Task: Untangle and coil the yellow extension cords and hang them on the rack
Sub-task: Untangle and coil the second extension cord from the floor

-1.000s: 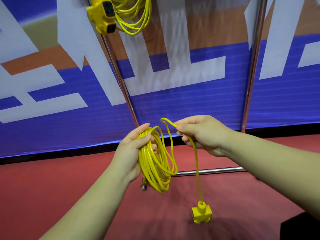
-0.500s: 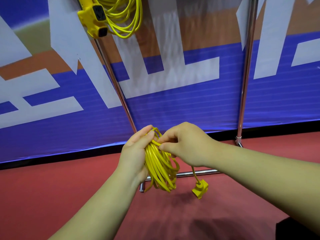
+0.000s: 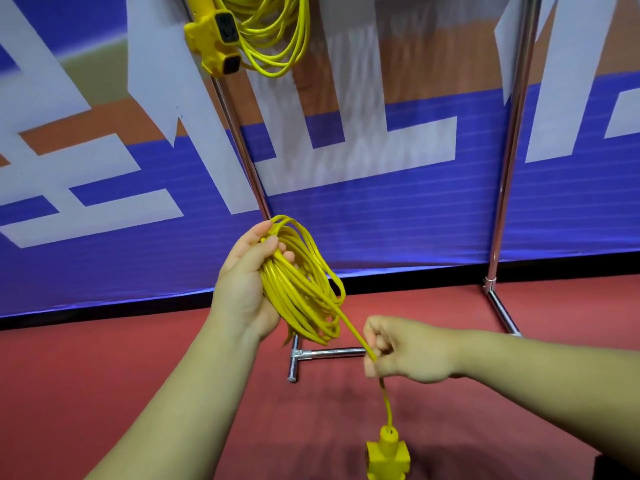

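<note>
Left grip (image 3: 247, 289) tight around coil (image 3: 301, 289), right grip (image 3: 408, 351) tight on tail (image 3: 353, 330), open floor (image 3: 138, 375) below.

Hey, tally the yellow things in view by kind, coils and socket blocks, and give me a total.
Cord coils: 2 (hung coil up by the rack, held coil gripped by the left hand)
Socket blocks: 2 (upper block beside the hung coil, lower block dangling on the cord tail pinched by the right hand)
Total: 4
</note>
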Tool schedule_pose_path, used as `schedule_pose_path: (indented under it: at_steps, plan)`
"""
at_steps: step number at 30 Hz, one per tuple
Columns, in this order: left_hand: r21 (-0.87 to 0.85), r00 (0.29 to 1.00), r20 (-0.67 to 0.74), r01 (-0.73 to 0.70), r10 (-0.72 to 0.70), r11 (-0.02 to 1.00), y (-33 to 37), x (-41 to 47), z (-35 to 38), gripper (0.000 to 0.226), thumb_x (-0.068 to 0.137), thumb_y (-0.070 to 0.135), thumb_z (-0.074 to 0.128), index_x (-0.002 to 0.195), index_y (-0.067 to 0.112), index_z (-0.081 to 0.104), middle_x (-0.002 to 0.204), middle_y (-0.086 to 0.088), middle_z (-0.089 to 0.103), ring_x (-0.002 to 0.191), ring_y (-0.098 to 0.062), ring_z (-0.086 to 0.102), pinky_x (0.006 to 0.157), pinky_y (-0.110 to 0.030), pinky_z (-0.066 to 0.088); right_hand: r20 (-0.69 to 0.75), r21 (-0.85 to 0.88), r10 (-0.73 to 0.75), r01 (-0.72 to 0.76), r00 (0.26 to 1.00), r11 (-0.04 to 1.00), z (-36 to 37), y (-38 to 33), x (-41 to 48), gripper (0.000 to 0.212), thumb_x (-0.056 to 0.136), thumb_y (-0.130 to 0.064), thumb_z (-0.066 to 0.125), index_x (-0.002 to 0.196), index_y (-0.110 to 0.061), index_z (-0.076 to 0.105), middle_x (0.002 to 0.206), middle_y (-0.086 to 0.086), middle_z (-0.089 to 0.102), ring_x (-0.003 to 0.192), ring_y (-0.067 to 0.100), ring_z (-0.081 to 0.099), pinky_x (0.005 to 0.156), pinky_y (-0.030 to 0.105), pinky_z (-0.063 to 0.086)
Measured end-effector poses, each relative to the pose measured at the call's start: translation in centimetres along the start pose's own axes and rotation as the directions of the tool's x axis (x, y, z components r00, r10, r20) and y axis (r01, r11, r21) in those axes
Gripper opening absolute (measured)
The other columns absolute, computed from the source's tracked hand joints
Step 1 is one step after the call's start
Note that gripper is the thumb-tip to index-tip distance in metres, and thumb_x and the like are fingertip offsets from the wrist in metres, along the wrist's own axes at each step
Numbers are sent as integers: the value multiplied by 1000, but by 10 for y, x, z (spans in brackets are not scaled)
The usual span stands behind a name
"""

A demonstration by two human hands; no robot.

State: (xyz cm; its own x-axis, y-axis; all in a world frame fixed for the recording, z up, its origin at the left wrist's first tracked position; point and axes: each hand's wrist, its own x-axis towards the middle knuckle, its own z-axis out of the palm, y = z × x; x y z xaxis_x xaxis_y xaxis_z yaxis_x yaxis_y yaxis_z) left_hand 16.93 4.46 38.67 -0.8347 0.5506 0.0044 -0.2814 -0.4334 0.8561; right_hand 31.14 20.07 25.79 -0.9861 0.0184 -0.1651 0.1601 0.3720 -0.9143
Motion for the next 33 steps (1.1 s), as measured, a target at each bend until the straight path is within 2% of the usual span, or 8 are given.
schedule_pose_path:
  at_steps: [3, 7, 10, 19, 23, 27, 30, 33]
  plan:
    - [-29, 999, 31, 14, -13, 999, 9, -1, -7, 19, 93, 3, 54, 101, 18, 63, 75, -5, 58, 56, -12, 59, 53, -25, 52, 26, -81, 113, -111, 993, 990, 12, 35, 2, 36, 86, -4, 73, 81, -20, 41, 59, -12, 51, 52, 3, 42, 55, 23, 37]
    - [-72, 990, 130, 65, -55, 995, 19, -7, -15, 21, 82, 11, 58, 99, 23, 62, 76, -4, 57, 53, -9, 57, 50, -23, 51, 36, -120, 194, -188, 980, 975, 21, 64, 5, 37, 85, 3, 69, 80, -19, 39, 65, -10, 55, 63, 6, 54, 58, 19, 40]
    - [-67, 984, 154, 97, -86, 993, 23, -9, -23, 19, 83, 12, 57, 97, 24, 63, 75, -4, 57, 51, -9, 55, 48, -21, 49, -7, -189, 221, -218, 975, 958, 17, 69, 7, 37, 86, 2, 68, 77, -20, 39, 61, -9, 49, 49, -3, 44, 52, 15, 36]
    - [16, 965, 186, 183, -182, 983, 27, -11, -40, 16, 85, 17, 64, 83, 29, 75, 77, -3, 58, 49, -5, 54, 45, -19, 48, -261, -236, 180, -244, 948, 941, -21, 58, 18, 30, 76, -5, 80, 70, -19, 54, 56, -7, 60, 50, 3, 51, 58, 22, 44]
    - [163, 941, 245, 199, -235, 966, 25, -15, -37, 20, 79, 8, 69, 79, 27, 75, 75, -5, 57, 45, -7, 52, 44, -20, 47, -269, -374, 140, -237, 953, 897, -35, 28, 12, 30, 71, -17, 86, 84, -21, 59, 87, 1, 70, 68, 7, 59, 68, 22, 47]
    - [324, 890, 310, 230, -333, 917, 16, -17, -33, 19, 70, 8, 82, 78, 24, 74, 74, -9, 56, 42, -12, 52, 45, -23, 47, -448, -172, -76, -3, 891, 985, -62, -42, -11, 71, 56, -43, 92, 108, -31, 46, 123, -5, 58, 108, 6, 61, 88, 38, 55]
    - [426, 812, 406, 237, -419, 873, 12, -16, -28, 43, 46, 22, 99, 80, 22, 72, 70, -10, 57, 41, -14, 53, 45, -25, 49, -356, -183, -212, 154, 910, 971, -63, -83, -24, 106, 49, -52, 90, 136, -31, 31, 147, -10, 39, 132, 5, 46, 103, 33, 46]
    - [477, 722, 498, 235, -481, 847, 8, -19, -16, 42, 46, 22, 100, 77, 20, 72, 67, -11, 58, 39, -15, 54, 43, -24, 49, -203, -283, -257, 195, 945, 939, -55, -97, -24, 123, 56, -41, 94, 149, -31, 15, 157, -8, 28, 144, 2, 29, 111, 26, 36]
